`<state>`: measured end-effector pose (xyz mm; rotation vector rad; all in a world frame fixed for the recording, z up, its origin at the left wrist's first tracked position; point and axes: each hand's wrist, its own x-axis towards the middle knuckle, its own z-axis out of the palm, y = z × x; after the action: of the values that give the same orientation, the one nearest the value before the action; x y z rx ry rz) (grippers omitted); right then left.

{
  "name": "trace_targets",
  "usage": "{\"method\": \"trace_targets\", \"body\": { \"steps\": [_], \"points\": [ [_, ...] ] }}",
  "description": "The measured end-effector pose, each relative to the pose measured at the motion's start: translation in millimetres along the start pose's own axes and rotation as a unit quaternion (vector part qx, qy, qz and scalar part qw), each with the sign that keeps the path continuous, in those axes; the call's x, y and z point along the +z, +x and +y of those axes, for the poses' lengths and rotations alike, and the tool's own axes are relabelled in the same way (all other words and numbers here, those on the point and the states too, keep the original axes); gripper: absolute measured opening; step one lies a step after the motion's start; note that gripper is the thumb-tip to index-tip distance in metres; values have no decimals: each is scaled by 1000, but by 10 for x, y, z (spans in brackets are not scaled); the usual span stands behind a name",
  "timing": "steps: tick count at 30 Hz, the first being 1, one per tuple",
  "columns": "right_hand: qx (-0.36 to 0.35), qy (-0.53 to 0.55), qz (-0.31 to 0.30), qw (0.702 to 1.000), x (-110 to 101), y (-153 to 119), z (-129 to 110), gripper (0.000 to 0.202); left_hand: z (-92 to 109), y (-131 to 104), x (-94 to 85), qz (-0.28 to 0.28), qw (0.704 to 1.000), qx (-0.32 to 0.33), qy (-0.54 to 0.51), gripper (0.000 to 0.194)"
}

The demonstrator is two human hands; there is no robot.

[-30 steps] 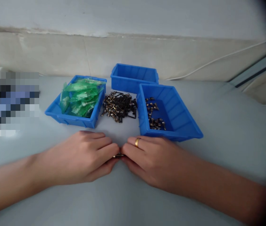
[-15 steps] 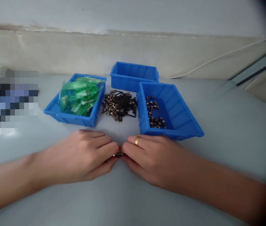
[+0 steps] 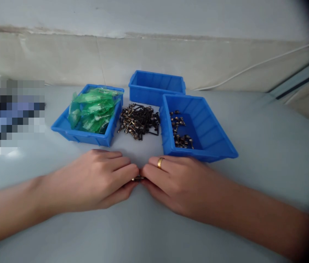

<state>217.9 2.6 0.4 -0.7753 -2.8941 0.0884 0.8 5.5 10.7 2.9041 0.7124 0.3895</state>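
Note:
My left hand (image 3: 99, 180) and my right hand (image 3: 176, 184) meet at the fingertips in the middle of the view. Between them they pinch a small metal piece (image 3: 138, 179), mostly covered by the fingers. A gold ring is on my right hand. Just beyond the hands lies a heap of dark and brassy screw-like parts (image 3: 139, 120). To its right stands a blue bin (image 3: 203, 128) with several similar small parts inside, close behind my right hand.
Green plastic bags (image 3: 96, 107) fill a blue bin (image 3: 80, 138) at the left. Another blue bin (image 3: 146, 95) stands at the back near the wall. A blurred-out patch (image 3: 9, 113) covers the far left. A white cable (image 3: 242, 71) runs along the wall.

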Motion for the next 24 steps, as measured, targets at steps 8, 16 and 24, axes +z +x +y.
{"method": "trace_targets", "body": {
  "steps": [8, 16, 24],
  "points": [
    [-1, 1, 18, 1000, -5, 0, 1, 10, -10, -9, 33, 8, 1000, 7, 10, 31],
    [-3, 2, 17, 1000, -4, 8, -7, 7, -12, -10, 29, 5, 1000, 3, 4, 30],
    [1, 7, 11, 1000, -5, 1, 0, 8, -15, -14, 33, 8, 1000, 4, 7, 31]
  ]
}}
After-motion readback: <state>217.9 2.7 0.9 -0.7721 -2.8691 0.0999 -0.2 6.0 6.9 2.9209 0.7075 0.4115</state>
